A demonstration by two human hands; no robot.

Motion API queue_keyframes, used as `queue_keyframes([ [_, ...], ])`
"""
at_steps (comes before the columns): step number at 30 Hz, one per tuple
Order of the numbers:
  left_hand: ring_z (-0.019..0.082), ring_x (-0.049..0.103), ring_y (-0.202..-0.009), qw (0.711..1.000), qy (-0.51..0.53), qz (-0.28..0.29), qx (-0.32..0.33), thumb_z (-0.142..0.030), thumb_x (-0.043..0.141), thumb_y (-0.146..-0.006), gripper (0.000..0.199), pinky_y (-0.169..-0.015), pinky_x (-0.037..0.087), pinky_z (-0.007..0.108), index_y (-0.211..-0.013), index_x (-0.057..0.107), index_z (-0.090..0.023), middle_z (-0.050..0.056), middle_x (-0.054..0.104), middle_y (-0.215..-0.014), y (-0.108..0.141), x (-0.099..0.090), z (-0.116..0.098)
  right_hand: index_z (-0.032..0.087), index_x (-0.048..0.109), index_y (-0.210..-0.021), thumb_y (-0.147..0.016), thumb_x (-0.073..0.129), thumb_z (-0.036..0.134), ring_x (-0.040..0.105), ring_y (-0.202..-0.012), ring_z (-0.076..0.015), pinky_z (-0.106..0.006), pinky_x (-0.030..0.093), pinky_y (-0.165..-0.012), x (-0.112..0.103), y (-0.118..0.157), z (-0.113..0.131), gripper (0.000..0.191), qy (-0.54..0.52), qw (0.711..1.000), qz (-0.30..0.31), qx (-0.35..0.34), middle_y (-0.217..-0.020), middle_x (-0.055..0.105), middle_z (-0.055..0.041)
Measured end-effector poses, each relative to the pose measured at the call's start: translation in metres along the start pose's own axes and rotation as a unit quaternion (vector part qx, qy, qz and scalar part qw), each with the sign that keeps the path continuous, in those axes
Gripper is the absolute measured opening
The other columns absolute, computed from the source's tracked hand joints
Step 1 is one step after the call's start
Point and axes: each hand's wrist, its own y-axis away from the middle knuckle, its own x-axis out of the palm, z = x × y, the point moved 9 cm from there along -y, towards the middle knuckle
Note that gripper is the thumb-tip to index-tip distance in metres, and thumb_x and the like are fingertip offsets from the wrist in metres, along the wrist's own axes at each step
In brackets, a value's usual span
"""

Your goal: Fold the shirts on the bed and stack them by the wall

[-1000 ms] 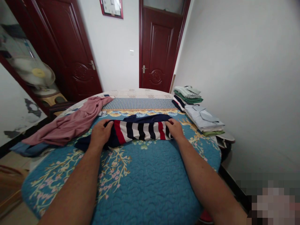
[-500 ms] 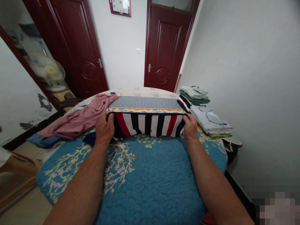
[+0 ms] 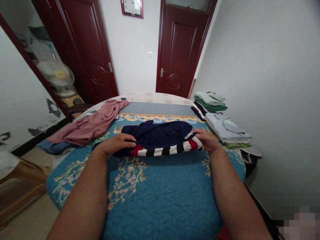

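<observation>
A navy garment [image 3: 162,133] with a red, white and black striped part lies folded over itself on the teal quilted cover [image 3: 165,190]. My left hand [image 3: 118,144] pinches its near left edge between thumb and fingers. At the right end, my right hand [image 3: 206,140] grips the striped edge, fingers closed on the cloth. The striped band faces me, slightly lifted along the near side, while navy cloth shows behind it.
A pink garment [image 3: 92,123] is heaped at the left, over blue cloth [image 3: 53,146]. Folded clothes [image 3: 226,126] are stacked at the right, with green ones [image 3: 210,101] behind. A wooden chair [image 3: 27,173] stands at the lower left.
The striped cloth, held upright before, has come down towards me and lies lower, exposing its navy side. Both hands have turned inward with it. The camera view has shifted slightly.
</observation>
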Motion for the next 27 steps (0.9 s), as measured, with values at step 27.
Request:
queue_keyframes([
  [27, 0.023, 0.071, -0.089, 0.995, -0.005, -0.098, 0.011, -0.061, 0.065, -0.094, 0.042, -0.079, 0.055, 0.029, -0.102, 0.082, -0.024, 0.003, 0.079, -0.097, 0.079, 0.001, 0.002, 0.022, 0.061, -0.086, -0.068, 0.097, 0.047, 0.055, -0.058, -0.0114, -0.022, 0.039, -0.054, 0.030, 0.029, 0.015, 0.047, -0.126, 0.988, 0.077, -0.041, -0.077, 0.066, 0.0022],
])
